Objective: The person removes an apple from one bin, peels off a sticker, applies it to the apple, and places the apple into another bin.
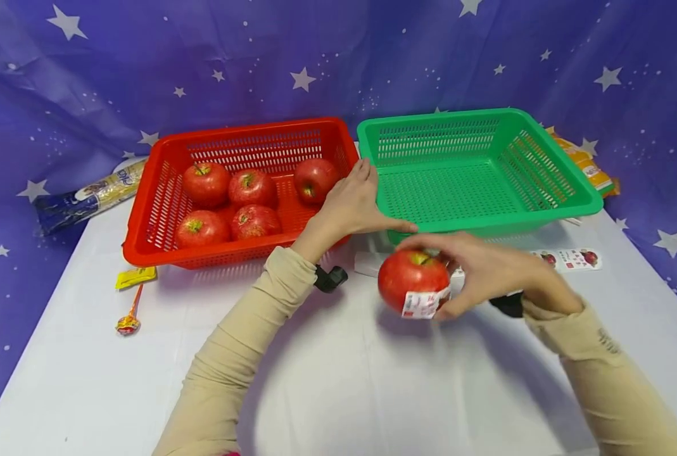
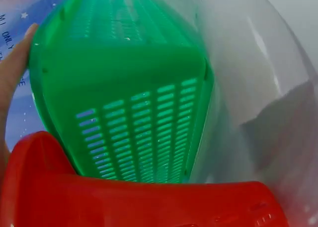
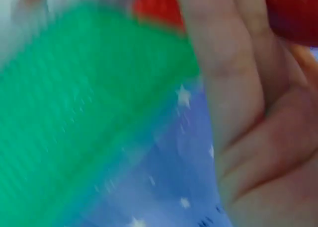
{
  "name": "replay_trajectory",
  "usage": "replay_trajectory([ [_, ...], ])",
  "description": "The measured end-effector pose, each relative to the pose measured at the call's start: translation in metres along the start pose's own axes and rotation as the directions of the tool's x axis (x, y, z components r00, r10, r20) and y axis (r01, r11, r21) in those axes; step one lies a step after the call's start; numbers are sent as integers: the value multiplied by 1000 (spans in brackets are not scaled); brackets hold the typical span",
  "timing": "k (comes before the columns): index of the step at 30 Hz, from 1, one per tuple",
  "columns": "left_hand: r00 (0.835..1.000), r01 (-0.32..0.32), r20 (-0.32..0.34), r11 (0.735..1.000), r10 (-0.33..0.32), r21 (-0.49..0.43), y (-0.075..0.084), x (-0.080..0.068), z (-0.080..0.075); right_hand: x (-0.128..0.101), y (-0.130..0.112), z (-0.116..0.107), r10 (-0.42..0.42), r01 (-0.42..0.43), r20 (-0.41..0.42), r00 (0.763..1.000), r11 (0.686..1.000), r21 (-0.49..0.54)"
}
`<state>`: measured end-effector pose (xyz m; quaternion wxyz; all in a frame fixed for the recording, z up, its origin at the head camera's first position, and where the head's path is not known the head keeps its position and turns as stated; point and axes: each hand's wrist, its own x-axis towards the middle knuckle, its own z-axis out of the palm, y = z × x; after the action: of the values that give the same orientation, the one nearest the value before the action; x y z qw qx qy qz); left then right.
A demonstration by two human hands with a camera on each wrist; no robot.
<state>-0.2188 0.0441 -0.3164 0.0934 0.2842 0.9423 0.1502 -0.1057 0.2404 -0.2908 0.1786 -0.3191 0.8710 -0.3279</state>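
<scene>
Head view: labelled apple (image 1: 413,271) (right hand (image 1: 486,272))

6 apples (image 1: 413,272), 1 red basket (image 1: 161,190), 1 green basket (image 1: 566,196), 1 lollipop (image 1: 128,323).

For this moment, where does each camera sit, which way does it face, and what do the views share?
Head: above the table, looking forward and down at the red basket, green basket, left hand and right hand holding an apple; both sleeves show.
Left wrist: low, facing the green basket's side over the red rim; a finger edge shows.
Right wrist: blurred, facing past its fingers.
All three share the green basket.
</scene>
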Motion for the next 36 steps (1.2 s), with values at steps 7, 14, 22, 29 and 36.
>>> replay_trajectory([
  [7,997,33,-65,999,-32,17,-2,-2,2,52,-1,-102,201,-187,-243,949,979,78],
  [14,998,39,-54,999,-38,31,1,-6,4,125,58,-112,420,-436,-131,898,888,-145],
  [22,997,-1,-81,984,-14,-178,2,-16,16,146,110,-74,542,-545,-60,838,831,-113],
  [29,995,-20,-98,984,2,-178,1,-17,13,156,111,-75,513,-517,-64,856,850,-106],
  [36,997,-14,-77,986,1,-165,3,-20,11,158,111,-78,545,-545,-31,838,833,-94],
])
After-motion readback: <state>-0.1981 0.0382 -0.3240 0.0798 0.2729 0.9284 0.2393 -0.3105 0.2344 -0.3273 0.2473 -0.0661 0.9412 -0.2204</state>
